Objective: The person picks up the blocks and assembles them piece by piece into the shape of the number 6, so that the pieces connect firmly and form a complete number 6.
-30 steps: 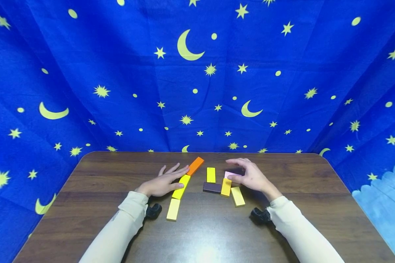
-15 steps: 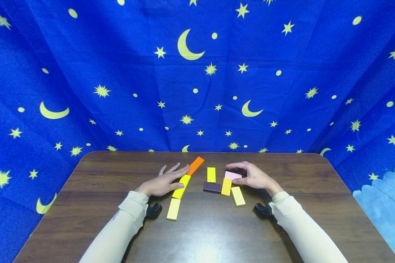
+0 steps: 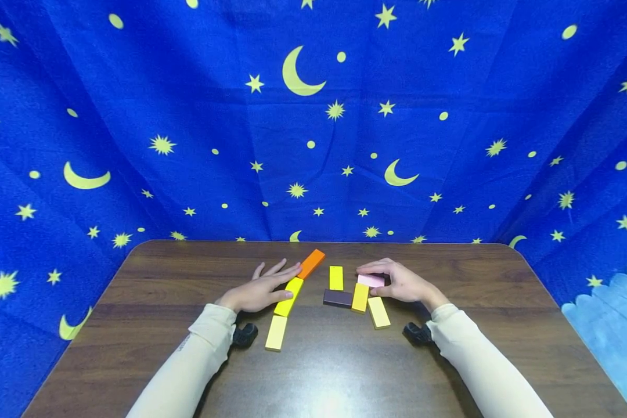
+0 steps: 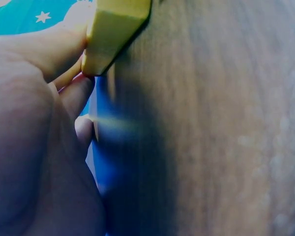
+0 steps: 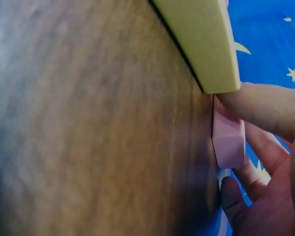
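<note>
My left hand [image 3: 261, 290] lies with straight fingers along a slanting row of blocks. Its thumb rests at the yellow block [image 3: 287, 303], and the index fingertip meets the near end of the orange block [image 3: 311, 264]. Closest to me in that row is a pale yellow block [image 3: 276, 334]. Thumb and index finger of my right hand [image 3: 404, 284] pinch the pink block [image 3: 371, 281] across its near and far sides. The pink block [image 5: 231, 147] lies on the wood in the right wrist view, partly hidden by the thumb. An amber block [image 3: 360, 298] abuts the pink one.
Between the hands, a dark brown block [image 3: 337, 298] runs sideways against the amber one, with a yellow block [image 3: 336, 278] behind it. A second pale yellow block [image 3: 379, 313] slants just right of the amber one. A starry blue curtain [image 3: 230, 128] hangs behind the wooden table [image 3: 313, 371].
My right hand's thumb and index finger have come in closer around the pink block, the hand shifting slightly. The left hand and the other blocks stay put.
</note>
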Available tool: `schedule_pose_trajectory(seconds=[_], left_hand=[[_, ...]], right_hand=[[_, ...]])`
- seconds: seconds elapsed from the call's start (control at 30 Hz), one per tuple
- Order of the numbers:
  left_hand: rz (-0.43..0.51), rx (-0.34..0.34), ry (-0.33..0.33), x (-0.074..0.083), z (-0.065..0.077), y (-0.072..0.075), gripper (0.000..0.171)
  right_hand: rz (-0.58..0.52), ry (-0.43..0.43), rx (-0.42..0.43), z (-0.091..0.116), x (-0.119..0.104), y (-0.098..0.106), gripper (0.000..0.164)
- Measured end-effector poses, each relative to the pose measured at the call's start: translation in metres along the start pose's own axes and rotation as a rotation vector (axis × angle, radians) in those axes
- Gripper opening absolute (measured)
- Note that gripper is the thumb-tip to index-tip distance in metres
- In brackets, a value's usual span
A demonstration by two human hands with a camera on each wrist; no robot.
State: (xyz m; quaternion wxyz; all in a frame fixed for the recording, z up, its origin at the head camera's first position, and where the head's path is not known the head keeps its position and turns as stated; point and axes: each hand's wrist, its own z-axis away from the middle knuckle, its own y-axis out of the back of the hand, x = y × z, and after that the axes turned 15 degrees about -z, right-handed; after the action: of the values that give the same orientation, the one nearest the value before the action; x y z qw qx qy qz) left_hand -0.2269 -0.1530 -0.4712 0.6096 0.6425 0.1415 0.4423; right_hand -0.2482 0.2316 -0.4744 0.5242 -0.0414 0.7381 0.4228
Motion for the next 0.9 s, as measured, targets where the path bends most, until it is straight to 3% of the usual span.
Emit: schedule_pose_trajectory(seconds=[0.23,0.5,0.9], left_hand=[[0.003,-0.002,0.0,-0.0006,-0.0003,-0.0003,0.063],[-0.005,0.001,-0.002,-0.0019,-0.0007,-0.001,0.063],[-0.015,0.0,-0.009,-0.0013,-0.0006,0.0002,0.064]], right_hand=[[0.067,0.0,0.034,-0.0014,-0.001,-0.0023,0.053],[0.144,-0.06,0.094,0.0009,-0.004,-0.0036,0.062],[0.137,-0.1,0.088,0.0065,-0.0003,0.0056,0.072]])
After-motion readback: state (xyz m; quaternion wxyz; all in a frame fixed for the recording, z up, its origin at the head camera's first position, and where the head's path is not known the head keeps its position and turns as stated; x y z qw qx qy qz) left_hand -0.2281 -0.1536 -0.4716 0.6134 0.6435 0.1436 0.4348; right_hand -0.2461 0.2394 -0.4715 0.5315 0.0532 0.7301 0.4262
